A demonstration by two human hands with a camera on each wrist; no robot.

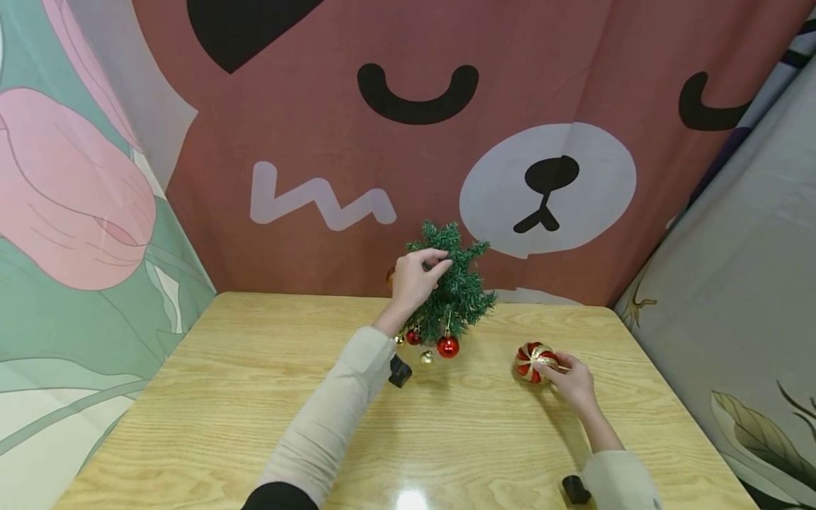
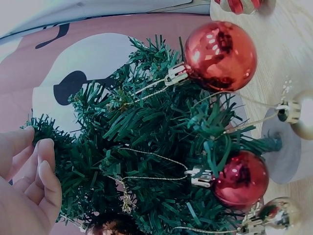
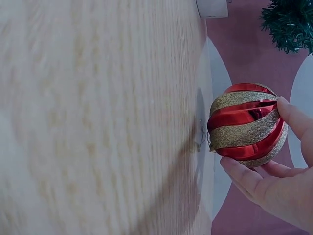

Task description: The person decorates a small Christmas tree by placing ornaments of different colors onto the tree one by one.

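Note:
A small green artificial Christmas tree (image 1: 462,290) stands near the back of the table. My left hand (image 1: 416,280) is at its upper part, thumb and fingertips pinching a branch tip (image 2: 46,132). Red baubles (image 1: 448,346) and gold baubles (image 1: 426,358) hang low on the tree by gold strings. A copper-coloured bauble (image 2: 115,225) shows partly at the bottom of the left wrist view. Right of the tree, my right hand (image 1: 574,382) holds a red bauble with gold glitter stripes (image 3: 247,125) between thumb and fingers. Its loop (image 3: 203,139) hangs beneath it, close to the tabletop.
The wooden table (image 1: 287,425) ends against a brown curtain (image 1: 306,262) with a bear print at the back. More printed cloth (image 1: 752,283) hangs at the right. A dark wrist device (image 1: 399,371) shows beside the left forearm, another (image 1: 576,489) beside the right sleeve.

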